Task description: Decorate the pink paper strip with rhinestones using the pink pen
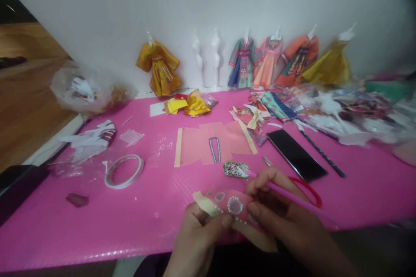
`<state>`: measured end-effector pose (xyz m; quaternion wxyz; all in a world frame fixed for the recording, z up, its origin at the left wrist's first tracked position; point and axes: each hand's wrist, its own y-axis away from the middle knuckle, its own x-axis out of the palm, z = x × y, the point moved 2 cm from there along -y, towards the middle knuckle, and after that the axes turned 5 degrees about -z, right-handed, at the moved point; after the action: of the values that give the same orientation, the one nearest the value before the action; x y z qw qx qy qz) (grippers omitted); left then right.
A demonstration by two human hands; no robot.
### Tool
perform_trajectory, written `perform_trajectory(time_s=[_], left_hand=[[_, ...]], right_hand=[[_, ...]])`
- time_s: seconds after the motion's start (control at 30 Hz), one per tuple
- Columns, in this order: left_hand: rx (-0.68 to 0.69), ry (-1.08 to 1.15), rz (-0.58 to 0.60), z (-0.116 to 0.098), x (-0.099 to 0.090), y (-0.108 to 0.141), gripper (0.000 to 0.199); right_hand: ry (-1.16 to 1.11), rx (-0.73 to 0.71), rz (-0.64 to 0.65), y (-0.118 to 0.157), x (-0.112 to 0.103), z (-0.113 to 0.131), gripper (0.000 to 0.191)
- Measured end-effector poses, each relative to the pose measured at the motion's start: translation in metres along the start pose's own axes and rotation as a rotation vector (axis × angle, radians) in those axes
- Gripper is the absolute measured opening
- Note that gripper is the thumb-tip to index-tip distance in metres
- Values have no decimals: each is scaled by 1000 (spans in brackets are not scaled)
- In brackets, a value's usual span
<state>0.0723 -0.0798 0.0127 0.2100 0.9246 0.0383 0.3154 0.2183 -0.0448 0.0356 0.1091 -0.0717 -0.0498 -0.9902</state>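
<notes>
Pink patterned piece [235,206], cream-edged: pinched between left hand [199,233] and right hand [289,212], pink stick [292,198] across the latter. Best gripped lightly, sparing the white dots [239,221].

The light is soft and rather dim, with a pale glare on the wall [208,4] at upper center and small bright reflections on the glossy pink surface [107,233] at lower left. The upper left and upper right corners fall into darkness. Small details look blurred and hazy everywhere, and toward the right edge the plastic bags [351,112] seem smeared and stretched.
</notes>
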Motion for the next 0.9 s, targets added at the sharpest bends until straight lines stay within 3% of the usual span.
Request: perform_trajectory(time_s=[0.37,0.57,0.8,0.9], left_hand=[[29,-81,-24,-2,2,3,21],[47,-100,-35,-1,2,2,19],[41,-92,-43,-2,3,3,14],[53,-54,-49,-2,3,4,12]], right_hand=[[-1,-26,21,-1,-4,1,14],[49,-23,-41,1,-4,5,16],[67,-13,-14,3,-3,6,18],[188,-84,34,2,-6,8,9]])
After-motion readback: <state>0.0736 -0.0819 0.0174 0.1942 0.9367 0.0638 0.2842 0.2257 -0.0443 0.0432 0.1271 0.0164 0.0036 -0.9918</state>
